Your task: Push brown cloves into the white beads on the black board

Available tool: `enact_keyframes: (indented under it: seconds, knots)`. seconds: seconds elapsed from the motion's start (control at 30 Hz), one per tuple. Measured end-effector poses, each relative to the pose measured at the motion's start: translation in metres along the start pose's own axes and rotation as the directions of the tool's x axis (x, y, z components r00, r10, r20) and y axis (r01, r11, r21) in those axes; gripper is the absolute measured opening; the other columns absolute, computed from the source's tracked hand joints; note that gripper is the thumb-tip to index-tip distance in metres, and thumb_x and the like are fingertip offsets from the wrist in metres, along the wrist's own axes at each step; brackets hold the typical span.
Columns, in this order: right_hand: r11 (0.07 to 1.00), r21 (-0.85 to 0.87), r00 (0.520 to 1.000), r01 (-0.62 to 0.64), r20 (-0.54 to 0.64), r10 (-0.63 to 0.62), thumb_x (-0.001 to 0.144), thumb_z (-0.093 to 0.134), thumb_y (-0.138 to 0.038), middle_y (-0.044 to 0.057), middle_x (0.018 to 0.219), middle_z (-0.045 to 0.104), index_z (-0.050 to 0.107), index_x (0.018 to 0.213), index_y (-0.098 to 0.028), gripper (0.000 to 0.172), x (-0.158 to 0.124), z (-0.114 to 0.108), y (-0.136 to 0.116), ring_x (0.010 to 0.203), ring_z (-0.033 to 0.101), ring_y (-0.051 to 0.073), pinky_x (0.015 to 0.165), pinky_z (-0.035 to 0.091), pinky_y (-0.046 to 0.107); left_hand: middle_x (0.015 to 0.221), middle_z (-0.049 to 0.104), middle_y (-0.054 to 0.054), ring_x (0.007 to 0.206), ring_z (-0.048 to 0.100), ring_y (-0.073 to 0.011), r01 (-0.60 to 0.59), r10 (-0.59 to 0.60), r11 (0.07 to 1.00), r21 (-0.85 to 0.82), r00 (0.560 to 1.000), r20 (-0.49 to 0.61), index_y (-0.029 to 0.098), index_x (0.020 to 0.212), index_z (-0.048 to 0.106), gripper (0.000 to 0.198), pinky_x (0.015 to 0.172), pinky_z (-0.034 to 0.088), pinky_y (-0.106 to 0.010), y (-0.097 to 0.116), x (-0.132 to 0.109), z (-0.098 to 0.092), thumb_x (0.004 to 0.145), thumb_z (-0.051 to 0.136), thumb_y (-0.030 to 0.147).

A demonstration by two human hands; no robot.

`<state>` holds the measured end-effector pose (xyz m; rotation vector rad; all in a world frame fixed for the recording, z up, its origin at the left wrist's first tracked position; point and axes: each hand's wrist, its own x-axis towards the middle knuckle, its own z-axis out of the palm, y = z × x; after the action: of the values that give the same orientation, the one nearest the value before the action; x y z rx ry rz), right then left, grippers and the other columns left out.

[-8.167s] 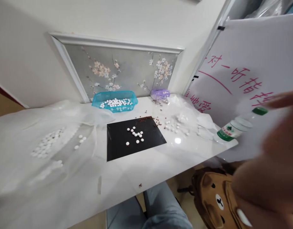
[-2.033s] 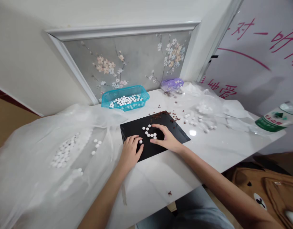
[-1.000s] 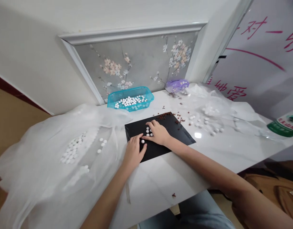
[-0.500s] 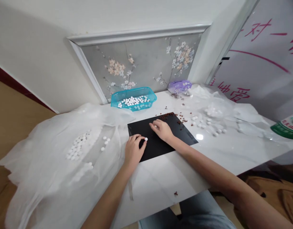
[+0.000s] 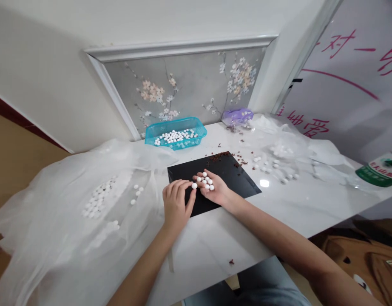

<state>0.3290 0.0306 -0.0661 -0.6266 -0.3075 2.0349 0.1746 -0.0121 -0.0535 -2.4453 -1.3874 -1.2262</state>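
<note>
Between the thumb and fingertips of my left hand [image 5: 176,205] is a small white ball [image 5: 194,185]. Beside it my right hand [image 5: 220,192] is turned palm up and cupped, with several white balls [image 5: 207,181] resting in the palm and against the fingers. Both hands are over a flat black sheet [image 5: 242,180] on the table. Small reddish-brown pieces [image 5: 220,157] are strewn along the sheet's far edge and beyond its right side.
Behind the sheet stands a blue plastic tray [image 5: 200,134] with many white balls. Sheer white bags [image 5: 65,182] with balls inside lie to the left. More loose balls, clear plastic and a purple bag [image 5: 237,115] are on the right, near a green-labelled bottle [image 5: 379,172].
My right hand has rolled from palm down to palm up and come nearer my left hand, revealing the balls in it. The left hand keeps its pinch on one ball.
</note>
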Motion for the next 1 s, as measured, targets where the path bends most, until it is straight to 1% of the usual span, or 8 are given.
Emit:
enact_keyframes:
  seconds: [0.1,0.23,0.33,0.43,0.57,0.73,0.87,1.0]
  knots:
    - [0.991,0.096,0.995,-0.097,0.018,0.096,0.096,0.025,-0.033,0.0,0.06,0.052,0.048,0.077,-0.015,0.035,0.004,0.002,0.012,0.039,0.041,0.006,0.03,0.035,0.014,0.104,0.064,-0.007,0.105,0.052,-0.0227,-0.051,0.049,0.998,0.049,0.998,0.025,0.02,0.102,0.056,0.018,0.092,0.034,-0.039,0.003,-0.002,0.0,0.085,0.052,0.023]
    - [0.968,0.173,0.984,-0.18,0.027,0.179,0.096,0.025,-0.035,-0.001,0.055,0.052,0.051,0.082,-0.014,0.037,0.002,0.005,0.02,0.037,0.044,0.007,0.031,0.036,0.014,0.106,0.063,-0.007,0.109,0.049,-0.0243,-0.008,0.003,0.997,0.078,0.998,0.06,0.021,0.102,0.057,0.019,0.095,0.032,-0.041,0.001,-0.002,0.002,0.086,0.049,0.026]
    - [0.959,0.192,0.978,-0.208,0.022,0.208,0.096,0.027,-0.036,-0.002,0.051,0.051,0.05,0.078,-0.015,0.036,0.001,0.007,0.024,0.037,0.046,0.008,0.031,0.035,0.015,0.11,0.062,-0.008,0.111,0.047,-0.0256,0.024,-0.034,0.993,0.116,0.996,0.084,0.021,0.098,0.059,0.018,0.096,0.029,-0.044,0.0,0.0,0.003,0.086,0.048,0.027]
    - [0.959,0.191,0.977,-0.212,0.015,0.213,0.094,0.031,-0.04,-0.004,0.046,0.048,0.052,0.082,-0.014,0.036,0.002,0.008,0.026,0.034,0.046,0.008,0.03,0.033,0.016,0.114,0.059,-0.009,0.114,0.046,-0.0262,0.034,-0.05,0.992,0.122,0.991,0.127,0.022,0.097,0.06,0.018,0.098,0.025,-0.047,0.001,0.001,0.003,0.087,0.046,0.027]
    - [0.959,0.176,0.975,-0.221,0.025,0.22,0.094,0.033,-0.041,-0.003,0.05,0.052,0.052,0.083,-0.014,0.035,0.003,0.008,0.026,0.036,0.048,0.008,0.03,0.033,0.015,0.117,0.057,-0.009,0.114,0.046,-0.0259,0.07,-0.084,0.994,0.088,0.982,0.168,0.022,0.102,0.059,0.02,0.1,0.023,-0.049,0.001,0.001,0.003,0.087,0.046,0.027]
    - [0.96,0.153,0.971,-0.236,0.082,0.225,0.095,0.03,-0.037,-0.001,0.055,0.053,0.05,0.078,-0.014,0.035,0.001,0.008,0.024,0.037,0.043,0.006,0.03,0.031,0.015,0.111,0.058,-0.007,0.11,0.048,-0.0239,0.267,-0.251,0.956,-0.122,0.959,0.135,0.021,0.099,0.057,0.018,0.1,0.027,-0.044,-0.003,0.001,0.004,0.086,0.049,0.029]
    - [0.967,0.108,0.969,-0.232,0.118,0.219,0.095,0.028,-0.036,0.001,0.064,0.055,0.052,0.087,-0.012,0.035,-0.001,0.008,0.023,0.039,0.038,0.005,0.03,0.03,0.013,0.104,0.06,-0.007,0.105,0.05,-0.0218,0.4,-0.389,0.888,-0.226,0.917,0.091,0.021,0.095,0.055,0.018,0.096,0.034,-0.041,-0.014,0.003,0.007,0.089,0.042,0.031]
    - [0.975,-0.017,0.968,-0.224,0.109,0.224,0.096,0.022,-0.029,0.003,0.07,0.055,0.05,0.085,-0.012,0.034,-0.001,0.014,0.007,0.041,0.035,0.004,0.029,0.028,0.012,0.095,0.06,-0.006,0.092,0.057,-0.0179,0.517,-0.525,0.787,-0.338,0.848,0.076,0.02,0.093,0.054,0.025,0.084,0.044,-0.033,-0.027,0.002,0.01,0.091,0.033,0.034]
